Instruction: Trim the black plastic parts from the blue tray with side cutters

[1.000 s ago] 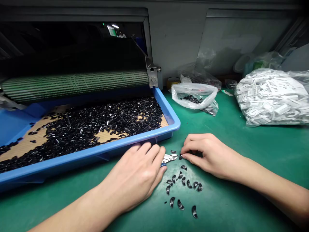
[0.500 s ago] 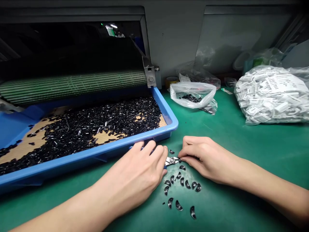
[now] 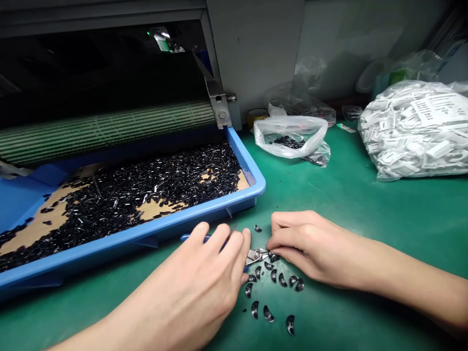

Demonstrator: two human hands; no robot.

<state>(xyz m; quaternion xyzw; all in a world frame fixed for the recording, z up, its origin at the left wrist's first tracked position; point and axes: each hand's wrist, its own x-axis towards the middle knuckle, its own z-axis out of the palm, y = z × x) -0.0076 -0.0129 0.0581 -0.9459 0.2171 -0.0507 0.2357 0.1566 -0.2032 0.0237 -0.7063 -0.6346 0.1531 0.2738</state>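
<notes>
Blue-handled cutters [image 3: 256, 256] in left hand [image 3: 190, 278], label [image 3: 435, 109] unreadable

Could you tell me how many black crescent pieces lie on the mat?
13: one piece above the side cutters, one at the right hand's fingertips, eleven below; more may be hidden.

Green work surface [image 3: 351, 195] under a shallow blue plastic tray [image 3: 204, 219] at left, a clear plastic bag [image 3: 290, 141] of black bits behind, a bulging bag of white plastic parts [image 3: 413, 131] at right, and small black crescents [image 3: 268, 313] scattered near the front
</notes>
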